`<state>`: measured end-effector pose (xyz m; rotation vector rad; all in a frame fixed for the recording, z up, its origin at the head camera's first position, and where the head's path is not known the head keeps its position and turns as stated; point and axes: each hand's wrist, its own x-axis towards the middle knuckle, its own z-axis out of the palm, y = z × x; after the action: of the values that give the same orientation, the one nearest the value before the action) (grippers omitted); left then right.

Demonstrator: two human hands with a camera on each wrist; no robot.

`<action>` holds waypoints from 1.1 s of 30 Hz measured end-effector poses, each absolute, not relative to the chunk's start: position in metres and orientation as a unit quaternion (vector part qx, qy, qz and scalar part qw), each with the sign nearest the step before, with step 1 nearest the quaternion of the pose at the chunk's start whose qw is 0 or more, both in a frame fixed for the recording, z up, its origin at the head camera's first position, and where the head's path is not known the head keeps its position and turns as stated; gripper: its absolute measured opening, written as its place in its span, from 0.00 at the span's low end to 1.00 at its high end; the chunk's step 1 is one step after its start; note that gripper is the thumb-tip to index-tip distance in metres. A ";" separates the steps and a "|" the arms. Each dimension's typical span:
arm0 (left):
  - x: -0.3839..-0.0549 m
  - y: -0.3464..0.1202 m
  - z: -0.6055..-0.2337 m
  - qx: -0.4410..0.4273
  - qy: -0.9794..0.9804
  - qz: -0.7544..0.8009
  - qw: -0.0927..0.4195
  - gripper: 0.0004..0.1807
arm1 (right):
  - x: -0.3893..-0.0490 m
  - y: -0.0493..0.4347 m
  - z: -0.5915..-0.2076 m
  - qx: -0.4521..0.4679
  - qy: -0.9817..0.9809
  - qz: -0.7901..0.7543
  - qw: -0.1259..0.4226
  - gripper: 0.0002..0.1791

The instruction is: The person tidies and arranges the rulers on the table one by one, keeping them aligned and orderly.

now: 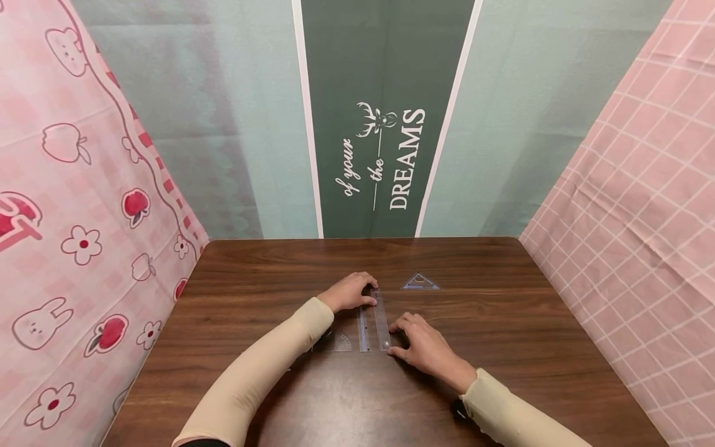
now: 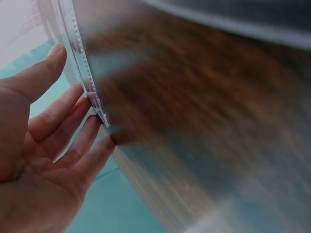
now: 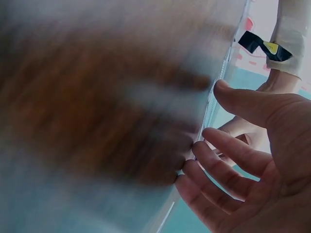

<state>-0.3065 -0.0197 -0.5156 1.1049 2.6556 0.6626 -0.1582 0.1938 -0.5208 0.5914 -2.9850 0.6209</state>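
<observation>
A clear straight ruler (image 1: 382, 323) lies lengthwise on the table, slightly tilted. My left hand (image 1: 350, 292) is at its far end, fingertips by the top edge and thumb along its left side. In the left wrist view the ruler (image 2: 85, 63) runs past the thumb to the fingertips. My right hand (image 1: 427, 346) rests at the near end, its thumb at the lower right corner and loosely bent fingers touching the tabletop. Just left of the ruler lies another clear ruler with a blue stripe (image 1: 364, 332). A clear protractor (image 1: 342, 342) sits left of that, partly hidden by the left forearm.
A clear set square with blue edging (image 1: 421, 286) lies farther back, to the right of the rulers. The brown wooden table (image 1: 475, 267) ends at a green printed curtain (image 1: 380, 74). Pink cloths hang along the left and right sides.
</observation>
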 end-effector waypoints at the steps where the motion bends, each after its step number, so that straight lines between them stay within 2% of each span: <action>1: -0.307 -0.019 -0.515 0.370 0.896 0.224 0.097 0.24 | -0.158 0.194 -0.521 0.190 -0.961 0.202 0.017 0.19; 13: -0.305 -0.012 -0.504 0.334 0.913 0.199 0.122 0.22 | -0.163 0.204 -0.516 0.199 -0.952 0.231 0.005 0.18; 25: -0.299 0.001 -0.489 0.302 0.930 0.158 0.138 0.24 | -0.186 0.237 -0.510 0.156 -0.959 0.237 0.025 0.18; 33: -0.300 0.006 -0.488 0.296 0.934 0.153 0.131 0.23 | -0.208 0.262 -0.509 0.134 -0.959 0.241 0.062 0.22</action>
<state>-0.3005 0.0057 -0.4878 0.8598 2.7106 0.4438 -0.2083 0.2622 -0.5088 0.4067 -2.9009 0.7280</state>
